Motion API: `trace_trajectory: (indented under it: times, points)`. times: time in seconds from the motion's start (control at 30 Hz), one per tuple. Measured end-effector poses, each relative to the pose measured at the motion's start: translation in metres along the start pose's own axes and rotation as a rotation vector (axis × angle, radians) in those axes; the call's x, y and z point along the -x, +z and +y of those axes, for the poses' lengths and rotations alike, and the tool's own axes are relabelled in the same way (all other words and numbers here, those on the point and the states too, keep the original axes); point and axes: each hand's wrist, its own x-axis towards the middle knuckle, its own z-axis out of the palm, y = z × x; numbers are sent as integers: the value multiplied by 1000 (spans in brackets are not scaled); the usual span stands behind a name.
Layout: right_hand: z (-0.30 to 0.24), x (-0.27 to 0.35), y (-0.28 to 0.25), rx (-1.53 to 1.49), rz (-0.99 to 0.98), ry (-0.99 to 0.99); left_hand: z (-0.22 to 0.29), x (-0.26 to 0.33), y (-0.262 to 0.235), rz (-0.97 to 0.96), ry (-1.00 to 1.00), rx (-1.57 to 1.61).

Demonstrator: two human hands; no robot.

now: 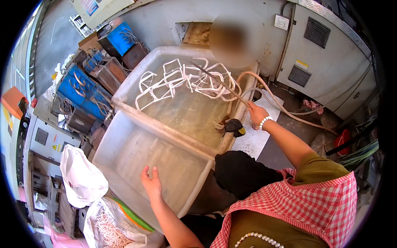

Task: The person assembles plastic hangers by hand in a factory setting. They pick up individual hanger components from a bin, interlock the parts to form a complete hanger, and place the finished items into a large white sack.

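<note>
My right hand (258, 114), with a white bead bracelet at the wrist, is closed around one end of a long thin stick (225, 86). The stick slants up and left over the far tub (165, 124), which holds cloudy water. Its far part lies across a tangle of pale pink-white plastic frames (167, 84), partly in the water. Whether the tip hooks one of them I cannot tell. My left hand (152, 182) hangs over the nearer pale tub (198, 182), fingers apart, holding nothing.
A black and yellow object (235, 127) sits on the far tub's right rim. A tan hose (269, 89) curves past that rim. Blue metal blocks (76, 89) stand left. A white sack (111, 227) of thin pink-white pieces is near left. A grey cabinet (326, 62) stands right.
</note>
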Motion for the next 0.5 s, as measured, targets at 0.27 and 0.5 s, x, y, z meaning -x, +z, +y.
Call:
trace_trajectory:
  times: [0.27, 0.5]
  points:
    - [12, 10, 11, -76, -23, -17, 7, 15, -27, 7, 36, -316]
    - [-68, -13, 27, -45, -22, -114, 0, 17, -40, -8, 12, -473]
